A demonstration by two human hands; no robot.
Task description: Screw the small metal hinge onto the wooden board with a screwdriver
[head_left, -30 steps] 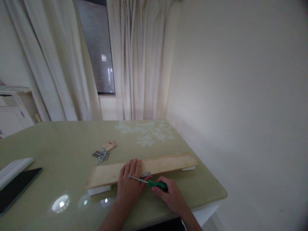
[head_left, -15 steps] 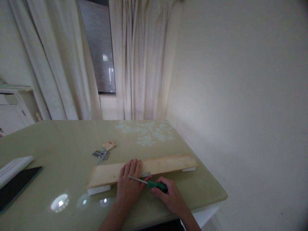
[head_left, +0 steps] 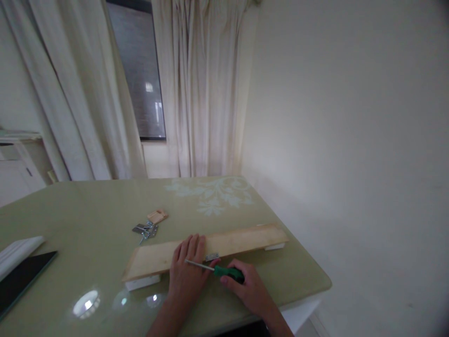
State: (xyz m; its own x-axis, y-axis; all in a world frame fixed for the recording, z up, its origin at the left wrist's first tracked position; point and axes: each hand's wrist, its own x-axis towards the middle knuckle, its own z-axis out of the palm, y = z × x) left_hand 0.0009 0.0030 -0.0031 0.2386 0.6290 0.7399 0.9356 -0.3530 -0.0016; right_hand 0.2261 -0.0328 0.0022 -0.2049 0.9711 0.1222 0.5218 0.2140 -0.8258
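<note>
A: Screwdriver (head_left: 224, 271), green handle, wrapped in the right hand (head_left: 250, 291), fingers closed round it. Shaft lies nearly flat, running toward 10 o'clock across the back of the left hand (head_left: 187, 276).

B: Left hand doing what?

A: Flat, palm down, fingers spread on the near edge of the wooden plank (head_left: 210, 249). Pressing on it, gripping nothing. Plank sits on two white blocks on the green table (head_left: 87, 206), long axis roughly 8 to 2 o'clock.

B: Step?

A: Looks like fixing the small metal plate (head_left: 212, 257) at the plank's near edge, probably a hinge. Tip isn't on it; it points past the plate, out at 9 o'clock of it.

B: Plate relative to the grip?

A: At about 11 o'clock of the handle, just beside it, touching the left thumb side. Can't tell if a screw is seated, too small.

B: Next move calls for?

A: My guess: tip swung back and stood upright over the plate. Spare hinges and screws (head_left: 145, 229) lie well apart at 10 o'clock, small wood piece (head_left: 157, 216) beside them.
</note>
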